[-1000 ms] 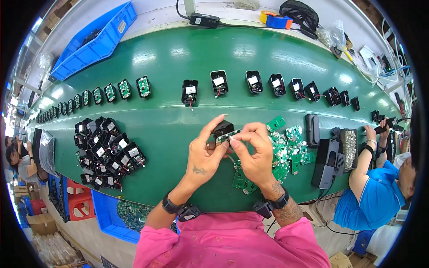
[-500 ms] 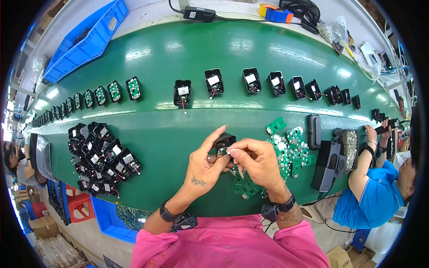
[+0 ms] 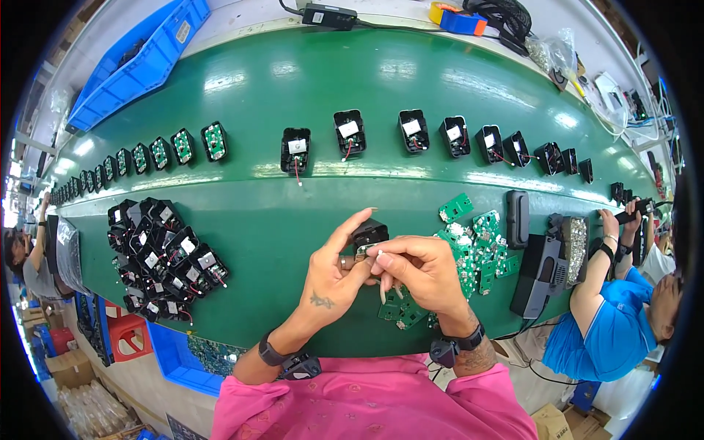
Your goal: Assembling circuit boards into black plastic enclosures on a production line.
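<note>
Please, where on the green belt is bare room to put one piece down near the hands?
Bare belt lies between the pile of black housings and the left hand, below the row of housings. The far strip beyond that row is also bare. Right of the right hand, green circuit boards crowd the belt.

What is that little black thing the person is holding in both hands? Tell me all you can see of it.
The small black housing looks like moulded plastic, a boxy open shell like the ones lined up along the green belt. It is held above the belt's near edge, tilted. The left hand grips it from the left, forefinger stretched up along its side. The right hand pinches at its lower front, where a small pale part shows. Its inside is mostly hidden by the fingers.
</note>
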{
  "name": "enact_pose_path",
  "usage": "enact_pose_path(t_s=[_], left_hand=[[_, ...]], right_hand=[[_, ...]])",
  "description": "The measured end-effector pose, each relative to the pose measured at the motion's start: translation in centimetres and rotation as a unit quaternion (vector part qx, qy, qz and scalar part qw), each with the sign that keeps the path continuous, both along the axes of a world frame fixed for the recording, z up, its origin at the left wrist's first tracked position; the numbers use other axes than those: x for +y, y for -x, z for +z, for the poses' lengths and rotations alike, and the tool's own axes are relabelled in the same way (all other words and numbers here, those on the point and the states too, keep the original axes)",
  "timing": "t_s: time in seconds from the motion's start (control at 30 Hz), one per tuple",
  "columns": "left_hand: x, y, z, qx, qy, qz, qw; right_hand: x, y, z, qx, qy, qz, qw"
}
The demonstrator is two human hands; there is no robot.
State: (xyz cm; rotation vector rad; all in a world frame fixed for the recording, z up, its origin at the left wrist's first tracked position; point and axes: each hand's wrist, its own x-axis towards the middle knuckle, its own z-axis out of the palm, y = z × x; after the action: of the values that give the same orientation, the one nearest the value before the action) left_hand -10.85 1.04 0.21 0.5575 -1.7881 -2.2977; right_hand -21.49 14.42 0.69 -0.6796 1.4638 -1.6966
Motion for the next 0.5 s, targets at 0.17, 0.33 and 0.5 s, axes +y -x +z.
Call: enact_pose_path(t_s=[0.17,0.33,0.5], left_hand=[[0.25,-0.16,-0.33,0.057,0.06,0.079,0.993],[0.01,-0.36,-0.61,0.046,0.14,0.063,0.987],[0.15,-0.32,-0.74,0.062,0.167,0.092,0.98]], right_hand=[[-0.28,-0.35,-0.21,0.307,-0.009,-0.104,0.946],[-0.54,-0.47,0.02,0.337,-0.045,-0.09,0.936],[-0.49,-0.15,-0.04,0.362,-0.061,-0.08,0.927]])
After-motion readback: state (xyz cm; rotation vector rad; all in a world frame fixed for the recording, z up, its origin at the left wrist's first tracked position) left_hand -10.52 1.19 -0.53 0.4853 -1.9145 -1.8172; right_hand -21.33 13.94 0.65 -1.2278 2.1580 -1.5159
